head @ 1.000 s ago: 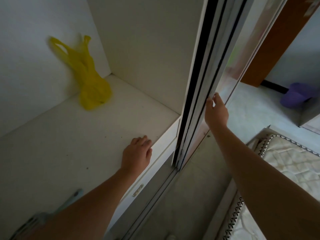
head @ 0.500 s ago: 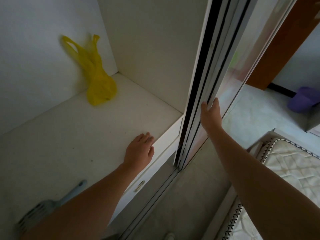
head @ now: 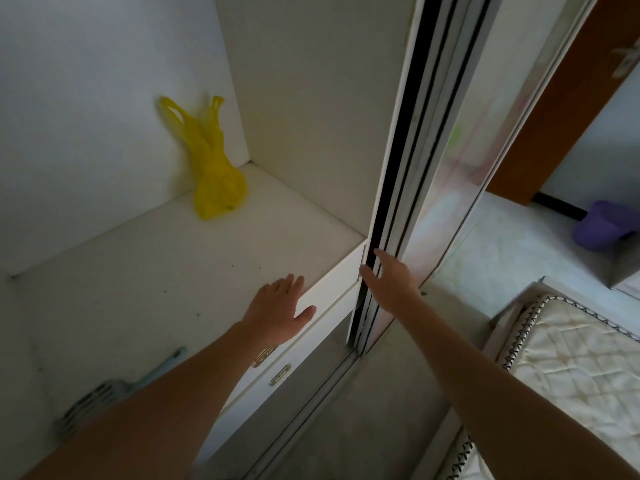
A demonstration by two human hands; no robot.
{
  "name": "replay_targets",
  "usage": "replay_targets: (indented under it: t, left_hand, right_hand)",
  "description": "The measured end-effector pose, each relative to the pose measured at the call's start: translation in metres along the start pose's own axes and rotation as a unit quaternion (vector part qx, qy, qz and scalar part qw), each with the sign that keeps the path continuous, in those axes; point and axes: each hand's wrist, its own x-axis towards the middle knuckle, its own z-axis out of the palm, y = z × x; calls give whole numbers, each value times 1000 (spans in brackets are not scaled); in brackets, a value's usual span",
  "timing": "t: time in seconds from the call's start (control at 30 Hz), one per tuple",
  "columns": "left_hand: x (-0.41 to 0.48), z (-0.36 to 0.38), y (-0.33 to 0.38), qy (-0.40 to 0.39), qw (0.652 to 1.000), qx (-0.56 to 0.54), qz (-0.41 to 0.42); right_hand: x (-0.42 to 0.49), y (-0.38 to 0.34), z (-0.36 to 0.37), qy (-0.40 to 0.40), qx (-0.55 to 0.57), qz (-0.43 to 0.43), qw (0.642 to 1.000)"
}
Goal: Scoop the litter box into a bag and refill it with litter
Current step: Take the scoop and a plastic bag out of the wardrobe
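1. Left hand point(head: 281, 306) lies flat on the front edge of the closet shelf point(head: 145, 271), fingers straight and thumb hanging over the lip. It holds nothing. My guess is it's just bracing the lean-in.
2. Right hand point(head: 391, 280) is just to the right of the left one, spread against the edge of the sliding door point(head: 436, 174). It looks like it's pushing on the door, not wrapped around it, probably to slide the door and get at the closet. Some fingertips disappear into the dark track gap, so I can't see how they sit.
3. The yellow bag point(head: 214, 178) is well ahead of the left hand and off to its left. It's slumped in the back corner with its handles leaning up the wall.
4. The scoop point(head: 100, 398) is back behind the left hand, down by the forearm. It's blurry, and the arm covers part of it.
5. No litter box or litter in view, so scooping looks not started.
6. To the right of the right arm there's a mattress point(head: 581, 362), cut off by the frame. Farther off there's a purple thing point(head: 601, 223) I can't identify.
7. The drawer pulls point(head: 280, 374) under the left wrist are half hidden.
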Motion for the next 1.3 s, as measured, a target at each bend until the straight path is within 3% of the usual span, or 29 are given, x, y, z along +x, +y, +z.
replay_targets:
  t: [0.17,0.37,0.43,0.93,1.3]
  left_hand:
    - [-15,-12,-2,33,999,32,7]
    - [-41,-23,-10,199,980,1,30]
    - [-52,-24,-14,223,975,3,21]
    - [-129,-31,-67,242,961,11,-136]
    - [-111,-20,-67,237,917,45,-317]
  right_hand:
    - [-36,-15,10,-27,-109,-51,992]
    - [-79,-52,16,16,-173,-89,981]
    - [-90,-66,19,18,-190,-101,976]
    - [-101,-154,70,-42,-203,-223,952]
    - [-19,-155,62,-78,-226,-389,890]
